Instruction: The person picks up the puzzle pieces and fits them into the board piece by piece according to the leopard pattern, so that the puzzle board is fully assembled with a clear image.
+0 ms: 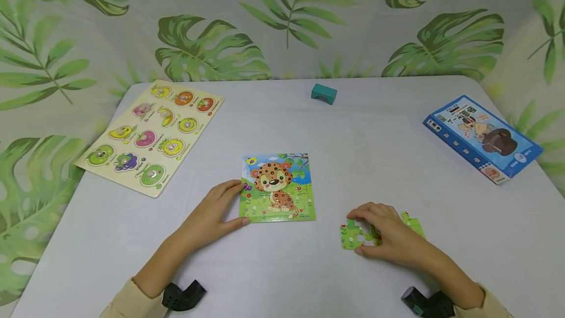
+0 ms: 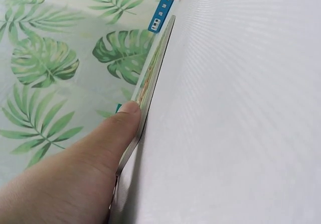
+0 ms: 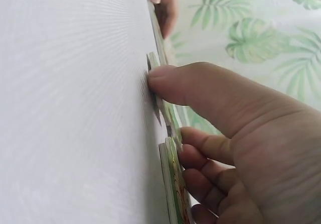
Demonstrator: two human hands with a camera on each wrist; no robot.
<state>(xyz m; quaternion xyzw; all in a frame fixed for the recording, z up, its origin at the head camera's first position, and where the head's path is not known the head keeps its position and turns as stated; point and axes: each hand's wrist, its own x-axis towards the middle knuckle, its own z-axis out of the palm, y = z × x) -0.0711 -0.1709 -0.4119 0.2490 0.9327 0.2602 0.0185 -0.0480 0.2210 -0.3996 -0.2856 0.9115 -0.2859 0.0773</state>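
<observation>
A square jigsaw puzzle [image 1: 278, 188] with a leopard cub on grass lies flat at the middle of the white table. My left hand [image 1: 212, 215] grips its lower left corner, fingers at the left side and thumb on the bottom edge. In the left wrist view the thumb overlaps the puzzle's thin edge [image 2: 159, 58]. To the right, my right hand [image 1: 388, 234] pinches a green puzzle piece [image 1: 350, 237] with red and white flowers between thumb and fingers. Another green piece [image 1: 414, 225] shows behind that hand, partly covered by it. The right wrist view shows pieces [image 3: 173, 184] edge-on under the curled fingers.
A wooden fruit peg board [image 1: 132, 136] lies at the left. At the far side stands a teal arch-shaped block [image 1: 324, 93]. A blue box [image 1: 483, 139] with a brown hat picture lies at the right. Leaf-patterned cloth [image 1: 300, 13] hangs behind the table.
</observation>
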